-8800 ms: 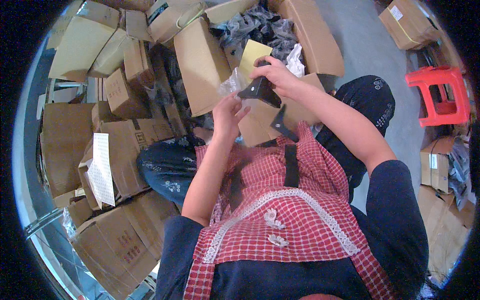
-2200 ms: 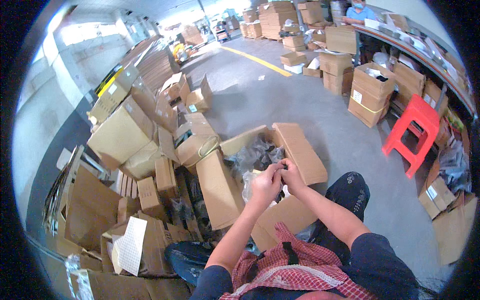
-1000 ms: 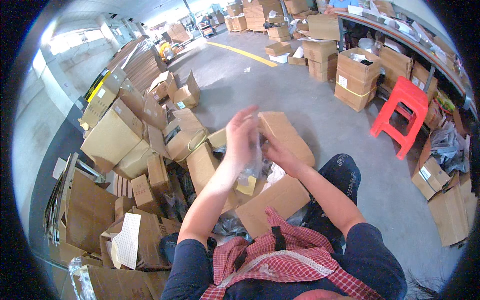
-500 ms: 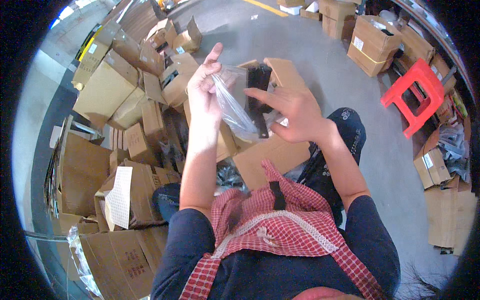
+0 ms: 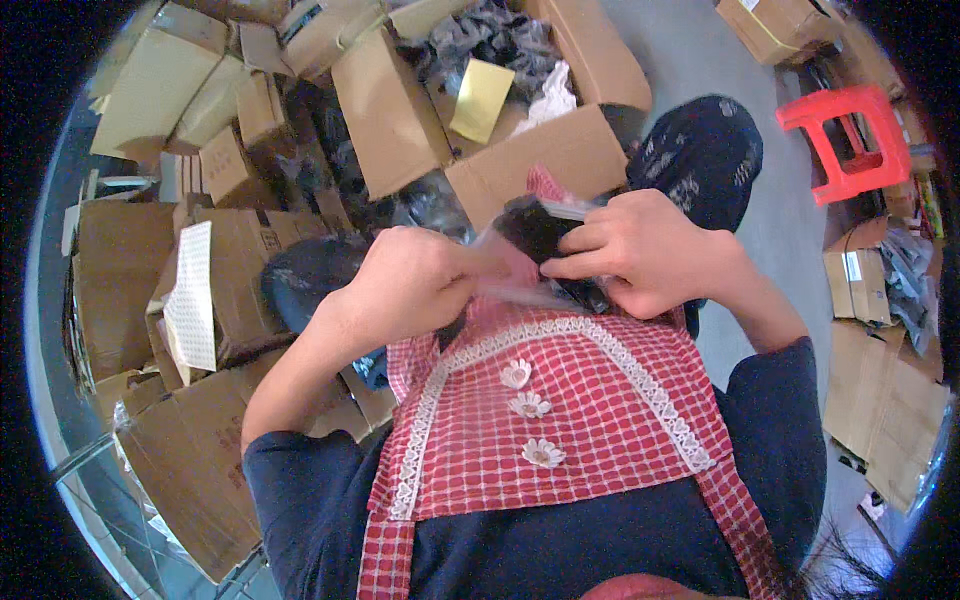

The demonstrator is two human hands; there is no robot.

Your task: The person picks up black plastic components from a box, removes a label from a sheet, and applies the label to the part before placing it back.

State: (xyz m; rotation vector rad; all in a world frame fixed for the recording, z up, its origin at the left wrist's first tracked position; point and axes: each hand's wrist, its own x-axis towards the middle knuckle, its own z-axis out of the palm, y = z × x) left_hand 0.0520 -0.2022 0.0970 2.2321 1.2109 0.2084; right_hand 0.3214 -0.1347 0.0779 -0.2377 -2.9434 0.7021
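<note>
Close in front of my apron, a clear plastic bag (image 5: 505,292) is stretched between my hands. My left hand (image 5: 412,280) is closed, its fingers pinching the bag's left side. On the other side, my right hand (image 5: 650,252) is closed round the bag and a flat black piece (image 5: 533,230) with it. Part of this black piece is hidden by my right fingers, and I cannot tell its exact kind. Beyond my hands is an open cardboard box (image 5: 535,160), holding crumpled black plastic (image 5: 490,45), a yellow card (image 5: 482,101) and white wrapping (image 5: 553,96).
Cardboard boxes crowd the left side, with a white perforated sheet (image 5: 192,295) on one box (image 5: 250,290). To the right, a red plastic stool (image 5: 850,185) lies tipped near more boxes (image 5: 860,285). My knees (image 5: 700,150) flank the work area.
Both hands have come down and closer to my apron, bringing the bag along. My left fingers, raised before, are now curled on the bag. The view has tilted down, showing inside the open box.
</note>
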